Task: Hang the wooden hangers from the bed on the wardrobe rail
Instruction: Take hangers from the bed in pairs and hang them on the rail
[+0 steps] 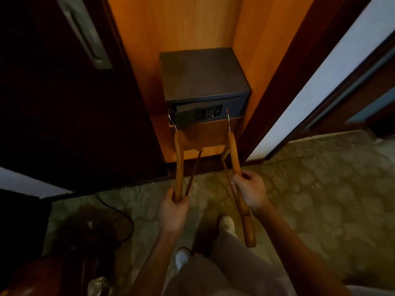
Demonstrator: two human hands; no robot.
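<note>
I stand facing the open wardrobe, whose inside is orange wood. My left hand grips one wooden hanger by an end, its metal hook pointing toward the wardrobe. My right hand grips a second wooden hanger near its middle, hook also pointing forward. Both hangers are held edge-on, side by side and apart. The wardrobe rail is not in view, and the bed is not in view either.
A dark grey safe with a keypad sits on a shelf inside the wardrobe. A dark wardrobe door stands at the left. White wall and a doorway lie to the right. Patterned carpet covers the floor; a black cable lies at left.
</note>
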